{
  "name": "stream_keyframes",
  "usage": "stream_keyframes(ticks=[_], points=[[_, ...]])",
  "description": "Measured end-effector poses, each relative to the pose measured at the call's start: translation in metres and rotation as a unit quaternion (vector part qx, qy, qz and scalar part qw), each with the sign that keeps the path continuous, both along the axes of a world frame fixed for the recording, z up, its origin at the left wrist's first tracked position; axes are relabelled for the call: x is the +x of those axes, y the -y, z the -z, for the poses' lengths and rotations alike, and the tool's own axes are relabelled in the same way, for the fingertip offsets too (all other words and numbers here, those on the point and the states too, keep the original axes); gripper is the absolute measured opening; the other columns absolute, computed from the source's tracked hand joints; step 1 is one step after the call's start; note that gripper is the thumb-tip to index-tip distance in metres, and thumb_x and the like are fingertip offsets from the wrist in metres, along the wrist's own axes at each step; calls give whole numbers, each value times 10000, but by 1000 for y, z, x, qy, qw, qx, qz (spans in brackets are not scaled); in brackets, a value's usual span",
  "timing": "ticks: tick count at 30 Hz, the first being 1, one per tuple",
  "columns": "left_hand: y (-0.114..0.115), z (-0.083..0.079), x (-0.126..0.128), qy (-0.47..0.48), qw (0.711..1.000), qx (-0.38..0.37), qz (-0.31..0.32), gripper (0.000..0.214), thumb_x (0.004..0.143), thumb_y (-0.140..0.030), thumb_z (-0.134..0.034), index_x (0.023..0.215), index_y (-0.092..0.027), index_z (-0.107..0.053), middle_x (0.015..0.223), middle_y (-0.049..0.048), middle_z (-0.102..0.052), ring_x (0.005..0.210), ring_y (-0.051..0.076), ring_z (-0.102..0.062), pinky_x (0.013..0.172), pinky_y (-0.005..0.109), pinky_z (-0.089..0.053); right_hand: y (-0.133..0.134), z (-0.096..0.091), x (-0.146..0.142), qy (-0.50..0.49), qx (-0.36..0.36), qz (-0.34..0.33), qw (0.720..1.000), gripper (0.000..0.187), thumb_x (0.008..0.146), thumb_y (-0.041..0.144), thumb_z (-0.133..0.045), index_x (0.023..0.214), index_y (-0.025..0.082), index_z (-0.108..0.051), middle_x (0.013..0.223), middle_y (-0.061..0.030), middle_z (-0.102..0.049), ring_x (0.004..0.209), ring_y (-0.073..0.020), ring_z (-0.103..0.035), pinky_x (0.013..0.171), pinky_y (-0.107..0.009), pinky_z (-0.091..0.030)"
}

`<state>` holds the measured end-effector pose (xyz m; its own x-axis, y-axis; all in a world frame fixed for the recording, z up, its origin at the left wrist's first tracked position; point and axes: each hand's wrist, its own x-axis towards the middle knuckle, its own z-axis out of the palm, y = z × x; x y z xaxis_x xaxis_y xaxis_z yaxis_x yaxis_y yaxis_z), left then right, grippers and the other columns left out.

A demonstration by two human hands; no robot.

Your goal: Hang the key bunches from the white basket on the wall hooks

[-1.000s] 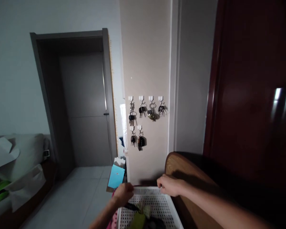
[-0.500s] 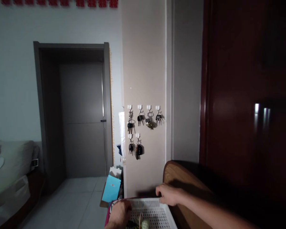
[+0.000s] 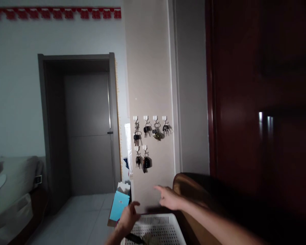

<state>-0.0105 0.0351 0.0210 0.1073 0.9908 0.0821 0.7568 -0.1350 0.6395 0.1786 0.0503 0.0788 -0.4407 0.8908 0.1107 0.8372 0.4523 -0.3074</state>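
A white slotted plastic basket (image 3: 172,221) sits at the bottom centre, with a dark long thing (image 3: 135,239) and a pale roundish thing (image 3: 151,238) inside, both partly cut off. Over the basket's left rear corner is my left hand (image 3: 128,216), thumb and index finger apart, nothing visible between them. My right hand (image 3: 169,198) hovers above the rear right of the basket, index finger stretched to the left, holding nothing visible. Above both hands, several key bunches (image 3: 147,131) hang from white hooks (image 3: 155,118) on the beige wall. A black car key (image 3: 147,163) hangs in the lower row.
A blue box (image 3: 119,206) leans on the floor left of the basket. A brown curved wooden panel (image 3: 185,185) stands right of it. Farther back are a grey door (image 3: 88,132) and a pale sofa (image 3: 14,173); a dark red door (image 3: 234,102) fills the right.
My left hand has risen from inside the basket and its fingers have parted. The right hand has moved left and up, its index finger now extended. The view has tilted up slightly.
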Motion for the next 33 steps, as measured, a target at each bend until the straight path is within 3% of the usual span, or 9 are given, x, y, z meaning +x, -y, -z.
stream_keyframes(ticks=[3,7,10,15,21,23,28,31,33], points=[[-2,-59,6,203,974,98,10,544,584,-161,-421,1116,-126,-316,478,-40,-406,469,91,-391,496,212,-348,2,-53,-9,-173,73,2,982,591,620,156,-329,1189,193,-171,512,31,-468,462,-113,-429,444,-226,-368],[26,-148,14,400,879,241,98,696,616,-219,-462,1197,-174,-81,462,-77,-321,411,43,-304,478,183,-324,32,-119,-10,-382,234,-34,894,590,718,238,-275,1203,189,58,518,35,-375,438,-93,-356,431,-226,-363],[50,-183,16,453,827,297,152,737,599,-222,-498,1192,-239,-61,472,-82,-339,429,39,-312,500,177,-331,54,-140,-4,-429,290,-53,854,593,729,241,-267,1192,208,102,523,39,-335,436,-88,-337,456,-230,-374],[64,-188,18,500,788,310,181,754,582,-198,-527,1187,-260,-80,468,-86,-359,435,36,-326,498,167,-334,54,-137,1,-467,289,-55,834,606,718,218,-289,1193,217,87,498,54,-279,408,-79,-295,430,-219,-359],[53,-179,24,504,796,274,193,721,597,-192,-529,1179,-266,-110,456,-91,-362,422,31,-321,470,158,-310,39,-127,-4,-532,276,-97,795,615,674,179,-365,1199,228,-49,457,82,-252,384,-56,-283,390,-188,-311],[43,-174,24,481,820,259,169,717,600,-193,-525,1183,-237,-110,442,-96,-348,405,27,-306,451,154,-293,31,-119,-6,-527,262,-81,805,616,660,175,-379,1198,227,-82,443,89,-255,376,-51,-286,381,-178,-295],[8,-170,20,377,897,223,59,727,587,-202,-521,1187,-165,-112,425,-97,-345,385,36,-305,418,159,-275,-6,-101,-5,-467,188,17,864,655,622,162,-380,1205,187,-83,418,100,-299,349,-48,-284,354,-167,-272],[-14,-184,18,298,925,237,20,745,584,-220,-517,1191,-157,-90,472,-72,-427,423,57,-379,460,179,-322,-30,-112,0,-389,199,81,896,665,602,143,-390,1205,173,-109,419,94,-363,357,-54,-319,378,-174,-296],[-31,-197,18,242,934,261,-19,733,578,-233,-519,1186,-153,-116,585,-23,-512,501,79,-447,516,197,-349,-43,-128,1,-329,229,111,909,608,600,145,-406,1177,181,-216,463,72,-435,417,-63,-389,441,-180,-334]])
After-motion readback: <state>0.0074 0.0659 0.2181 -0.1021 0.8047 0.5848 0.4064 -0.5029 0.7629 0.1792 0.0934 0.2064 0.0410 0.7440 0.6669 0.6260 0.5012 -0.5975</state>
